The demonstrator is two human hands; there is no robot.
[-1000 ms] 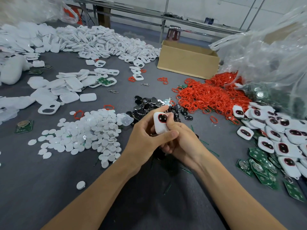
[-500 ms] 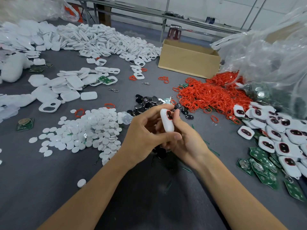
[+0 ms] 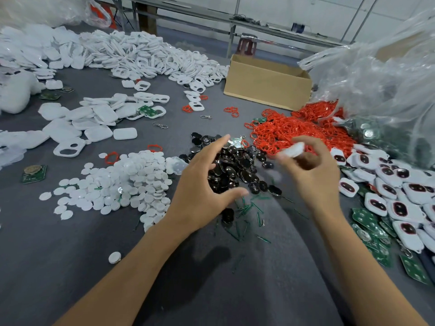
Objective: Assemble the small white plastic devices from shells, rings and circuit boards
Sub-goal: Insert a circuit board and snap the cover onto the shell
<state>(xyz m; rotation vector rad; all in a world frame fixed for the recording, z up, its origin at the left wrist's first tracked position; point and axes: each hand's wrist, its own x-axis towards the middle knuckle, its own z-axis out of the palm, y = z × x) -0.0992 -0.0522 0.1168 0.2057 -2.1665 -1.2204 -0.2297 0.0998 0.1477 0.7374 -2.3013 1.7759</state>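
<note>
Head view looks down on a grey table (image 3: 70,243) with a heap of black oval inserts (image 3: 237,168) at its middle. The left hand (image 3: 200,184) hangs over the near-left edge of that heap, fingers spread and loosely bent, thumb out to the right, gripping nothing. The right hand (image 3: 313,170) is raised just right of the heap, its fingers curled round a small white device (image 3: 290,150) pinched near the fingertips (motion blur smears it, so which face is turned up cannot be told). The two hands are apart, and the device is off the table, to the right of the heap. Red rings (image 3: 296,130) pile up behind and to the right of the heap. White round discs (image 3: 127,182) lie spread just left of it. Further right of the heap, beyond the right hand, lie assembled white devices (image 3: 388,191) with dark, red-rimmed windows, and green circuit boards (image 3: 369,222) show beneath and in front of them. Well behind and left of the heap, white shells (image 3: 146,57) lie in a long drift. A cardboard box (image 3: 266,83) stands behind the heap, and a clear plastic bag (image 3: 376,78) rises behind and to the right of it.
</note>
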